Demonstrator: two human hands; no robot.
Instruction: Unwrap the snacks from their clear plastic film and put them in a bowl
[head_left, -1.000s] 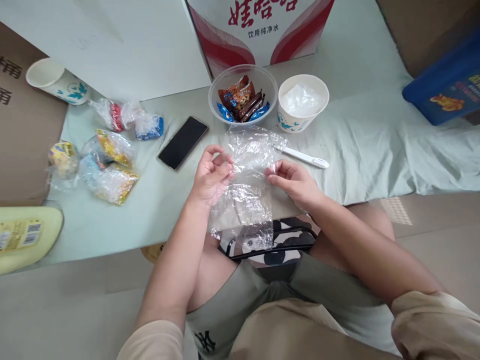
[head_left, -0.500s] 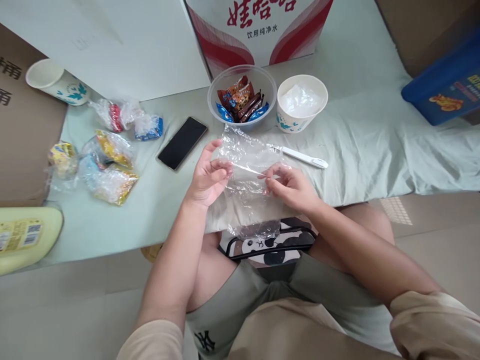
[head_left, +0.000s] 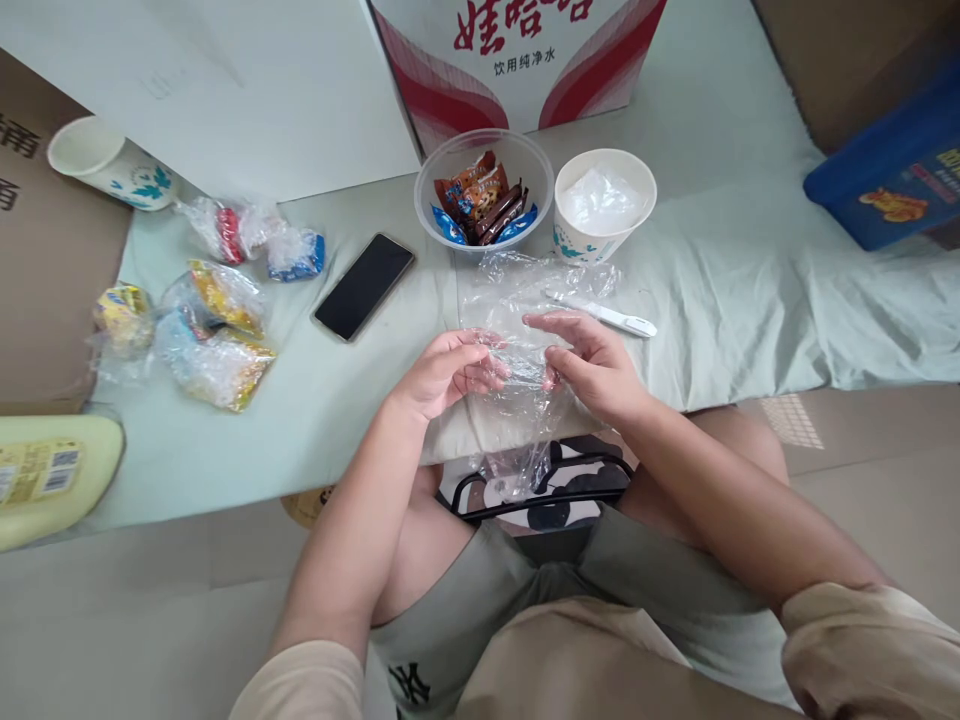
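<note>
A crinkled clear plastic bag stretches between my two hands, bunched in the middle, with its lower end hanging past the table edge. My left hand is closed on its left side, the fingertips showing through the film. My right hand grips the right side between thumb and lower fingers, index finger stretched out above. A white utility knife lies just beyond my right hand, its front end under the film. Past the bag stand a clear plastic bowl of wrapped snacks and a paper cup stuffed with clear plastic.
A black phone lies left of my hands. Farther left are several bagged snacks and a tipped paper cup. A red-and-white carton stands behind the bowl. At right is a blue container; a yellow-green bottle lies at left.
My left hand has come down and to the right, closing in on my right hand. The bag went from spread flat with a taut edge to bunched between them; my right index finger has straightened.
</note>
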